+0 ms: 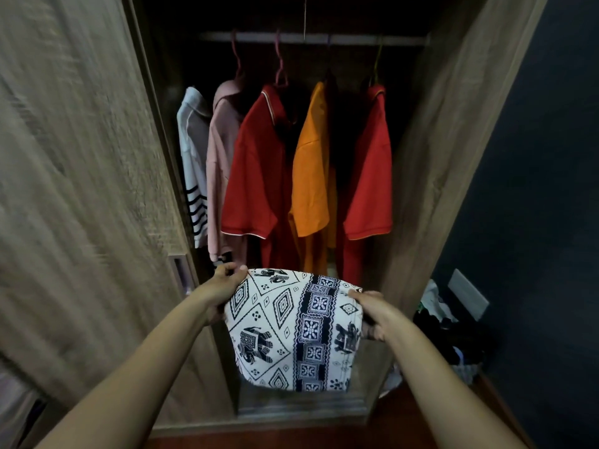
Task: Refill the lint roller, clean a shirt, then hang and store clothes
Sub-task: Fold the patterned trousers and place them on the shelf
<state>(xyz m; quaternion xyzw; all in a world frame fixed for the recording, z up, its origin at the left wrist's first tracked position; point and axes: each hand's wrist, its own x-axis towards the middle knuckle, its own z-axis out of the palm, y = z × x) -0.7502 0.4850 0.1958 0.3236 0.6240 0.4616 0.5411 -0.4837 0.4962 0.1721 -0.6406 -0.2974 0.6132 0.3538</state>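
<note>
Between the 2 grips the folded patterned cloth (291, 325) sags slightly, the left hand (223, 288) and right hand (372, 315) each pinching 1 side, so both should travel level into the wardrobe (437, 157).

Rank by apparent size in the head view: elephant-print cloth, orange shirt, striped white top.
1. Elephant-print cloth, though it is nearest the camera.
2. Orange shirt.
3. Striped white top, partly hidden by the pink shirt.
</note>
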